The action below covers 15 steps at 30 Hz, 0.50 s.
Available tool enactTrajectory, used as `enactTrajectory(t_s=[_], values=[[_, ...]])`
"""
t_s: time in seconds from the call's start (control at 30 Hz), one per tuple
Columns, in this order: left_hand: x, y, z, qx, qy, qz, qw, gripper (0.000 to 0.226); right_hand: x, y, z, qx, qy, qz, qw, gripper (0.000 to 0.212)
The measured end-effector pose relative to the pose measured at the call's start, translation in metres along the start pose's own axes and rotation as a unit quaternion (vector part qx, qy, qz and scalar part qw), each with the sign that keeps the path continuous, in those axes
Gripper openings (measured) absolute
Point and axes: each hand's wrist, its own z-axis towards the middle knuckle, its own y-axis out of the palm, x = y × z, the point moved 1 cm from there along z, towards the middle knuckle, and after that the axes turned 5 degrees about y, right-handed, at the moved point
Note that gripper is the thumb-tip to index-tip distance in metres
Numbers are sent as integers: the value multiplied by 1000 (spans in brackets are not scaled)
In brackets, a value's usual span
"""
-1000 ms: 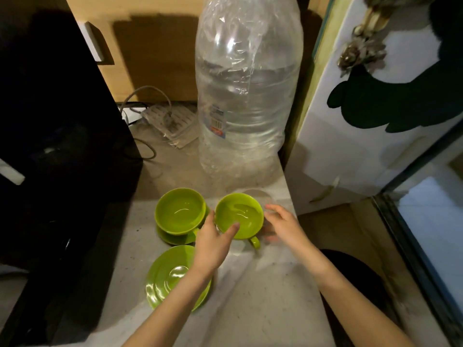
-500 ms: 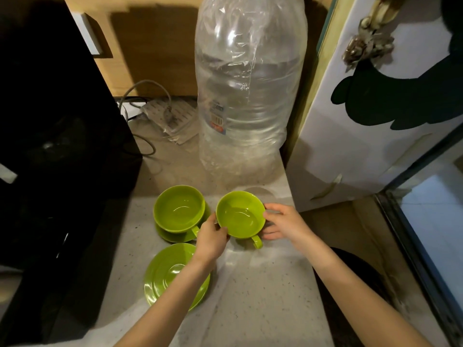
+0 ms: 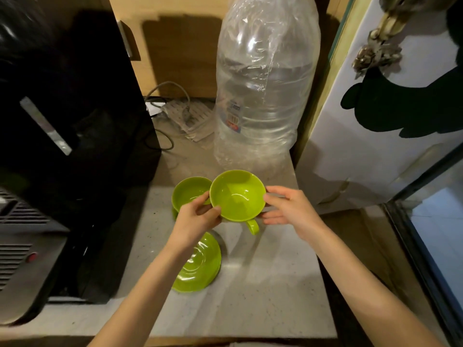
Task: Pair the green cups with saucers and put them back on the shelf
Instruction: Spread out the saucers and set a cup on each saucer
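Observation:
I hold a green cup [image 3: 236, 196] lifted above the speckled counter [image 3: 263, 284], its handle pointing toward me. My left hand [image 3: 198, 217] grips its left rim and my right hand [image 3: 288, 211] grips its right side. Behind it to the left, a second green cup [image 3: 186, 194] sits on its own saucer, which my left hand mostly hides. A bare green saucer [image 3: 199, 267] lies on the counter below the lifted cup, partly under my left wrist.
A large clear water bottle [image 3: 265, 91] stands just behind the cups. A black appliance [image 3: 67, 136] fills the left side. A power strip with cables [image 3: 185, 116] lies at the back. A white fridge [image 3: 390, 136] borders the counter's right edge.
Both hands closed on the right cup and lifted it off the counter toward me. The other cup and the bare saucer stayed put.

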Motion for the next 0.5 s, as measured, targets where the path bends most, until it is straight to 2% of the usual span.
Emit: enactTrajectory(t_s=[0.2, 0.5], values=[[-3, -43, -36, 44, 11, -9, 999, 54, -3, 38, -27, -51, -25, 15, 998, 24], [-40, -86, -80, 66, -20, 0, 998, 52, 41, 81, -33, -89, 27, -19, 996, 40]])
